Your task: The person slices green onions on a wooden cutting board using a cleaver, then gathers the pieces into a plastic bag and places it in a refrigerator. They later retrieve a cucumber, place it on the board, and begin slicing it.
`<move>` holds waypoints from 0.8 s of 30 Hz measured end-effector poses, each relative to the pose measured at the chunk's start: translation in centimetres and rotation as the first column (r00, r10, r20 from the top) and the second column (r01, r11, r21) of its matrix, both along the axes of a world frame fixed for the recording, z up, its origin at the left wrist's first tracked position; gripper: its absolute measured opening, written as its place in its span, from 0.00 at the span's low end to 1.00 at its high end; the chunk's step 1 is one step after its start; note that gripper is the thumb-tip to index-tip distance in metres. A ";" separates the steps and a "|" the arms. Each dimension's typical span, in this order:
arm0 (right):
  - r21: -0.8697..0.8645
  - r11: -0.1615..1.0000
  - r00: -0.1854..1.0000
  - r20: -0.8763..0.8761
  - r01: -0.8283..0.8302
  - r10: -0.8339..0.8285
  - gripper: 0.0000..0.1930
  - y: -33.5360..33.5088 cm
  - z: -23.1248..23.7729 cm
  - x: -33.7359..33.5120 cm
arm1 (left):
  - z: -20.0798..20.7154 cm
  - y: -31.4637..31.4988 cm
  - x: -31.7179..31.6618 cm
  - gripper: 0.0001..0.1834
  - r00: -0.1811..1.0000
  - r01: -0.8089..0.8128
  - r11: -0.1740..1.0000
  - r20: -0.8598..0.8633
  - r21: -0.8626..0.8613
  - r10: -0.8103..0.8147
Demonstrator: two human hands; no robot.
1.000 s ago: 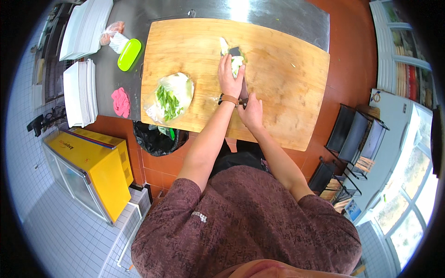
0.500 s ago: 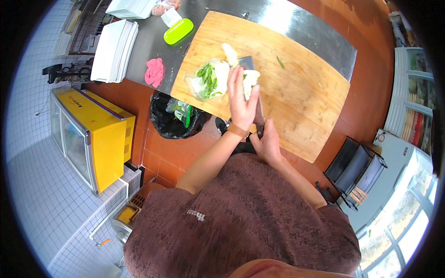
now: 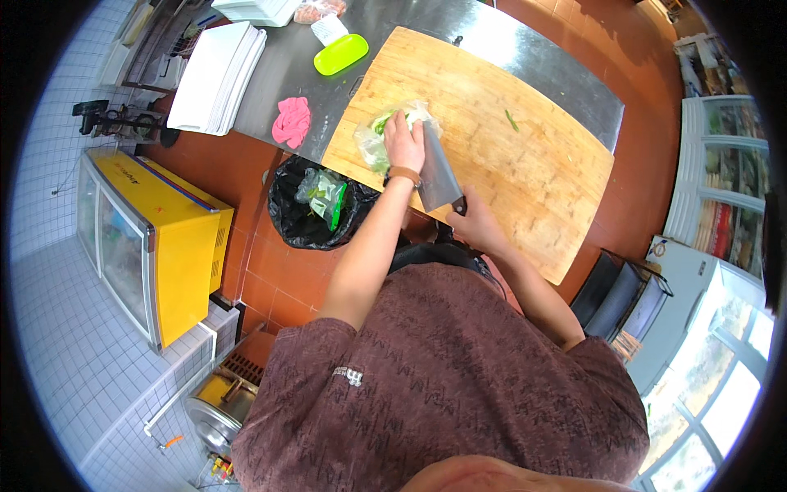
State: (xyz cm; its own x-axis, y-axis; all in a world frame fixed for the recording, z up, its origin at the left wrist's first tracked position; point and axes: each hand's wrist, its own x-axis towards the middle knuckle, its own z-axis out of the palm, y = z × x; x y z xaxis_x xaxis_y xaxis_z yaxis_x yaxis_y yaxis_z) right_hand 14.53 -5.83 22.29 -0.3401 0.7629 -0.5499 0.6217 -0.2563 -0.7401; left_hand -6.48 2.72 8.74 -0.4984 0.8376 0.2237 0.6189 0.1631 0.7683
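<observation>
My right hand [image 3: 479, 220] is closed round the dark handle of a cleaver [image 3: 440, 174]. The broad blade lies low over the near left part of a wooden cutting board [image 3: 516, 176], its tip close to my left hand [image 3: 405, 146]. That hand rests on leafy green vegetables [image 3: 379, 125] in a clear plastic bag [image 3: 373, 150], fingers stretched out and thumb apart. It covers much of the vegetables. A thin green scrap [image 3: 511, 120] lies farther right on the board.
The board sits on a metal table [image 3: 287, 82]. Left on it are a pink cloth [image 3: 292, 122], a lime-green dish [image 3: 341, 55] and stacked white trays [image 3: 215, 80]. Below the near edge stands a black-lined bin [image 3: 287, 209]; a yellow glass-fronted cooler [image 3: 184, 266] is at left.
My left hand has left the cleaver's side and moved onto the bagged vegetables. The cleaver has drawn nearer me, its blade face now showing. The pale pieces by the blade no longer show.
</observation>
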 end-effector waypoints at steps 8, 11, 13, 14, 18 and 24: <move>0.071 0.986 0.985 -0.100 0.148 -0.141 0.18 -3.3 -2.0 11.6 | -0.9 0.5 -8.0 0.13 0.926 0.187 0.982 -0.328 -0.027 -0.185; 0.042 0.967 0.968 -0.033 0.250 -0.249 0.18 -3.5 -5.1 16.2 | 1.2 -0.4 -8.1 0.10 0.884 0.271 0.961 -0.382 -0.049 -0.268; 0.002 0.953 0.951 -0.063 0.303 -0.302 0.18 -3.2 -8.8 19.1 | 3.1 -1.6 -6.7 0.11 0.871 0.285 0.956 -0.396 -0.074 -0.290; 0.047 0.967 0.968 -0.031 0.251 -0.250 0.19 -2.8 -10.3 20.5 | 3.9 -2.4 -6.2 0.10 0.856 0.311 0.946 -0.405 -0.095 -0.322; 0.288 0.958 0.972 0.225 0.001 -0.069 0.20 -0.7 -14.1 25.0 | 6.5 -5.1 -4.8 0.11 0.833 0.309 0.947 -0.453 -0.092 -0.316; 0.349 0.847 0.782 0.612 -0.400 0.117 0.21 10.5 -13.9 24.1 | 9.7 -6.0 -4.8 0.16 0.753 0.130 0.978 -0.625 -0.161 -0.204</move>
State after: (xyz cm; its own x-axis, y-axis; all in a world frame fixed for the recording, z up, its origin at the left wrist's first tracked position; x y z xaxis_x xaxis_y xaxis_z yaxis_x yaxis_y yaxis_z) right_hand 38.60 4.67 8.42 -0.3087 0.8913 -0.3322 0.9423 0.2391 -0.2342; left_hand -11.23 -3.30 18.46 -0.1222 0.9298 0.3472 0.9827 0.0644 0.1735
